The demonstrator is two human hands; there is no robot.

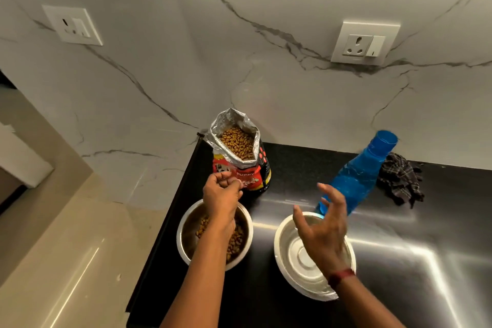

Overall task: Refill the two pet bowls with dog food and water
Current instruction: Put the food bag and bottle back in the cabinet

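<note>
Steel bowl (pixel 184 231) holding kibble (pixel 237 241), white bowl (pixel 282 246)

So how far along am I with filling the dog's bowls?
Food is partly done: the left bowl holds kibble, and your left hand hangs curled over it by the open food bag. Water remains: the right bowl looks empty, the blue bottle stands behind it, and your right hand is open above it.

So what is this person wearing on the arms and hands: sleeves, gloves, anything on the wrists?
No sleeves or gloves show anywhere in the frame. The right hand has a thin dark red band round its wrist. The left hand shows no ring, watch or band on the side that faces the camera.
</note>
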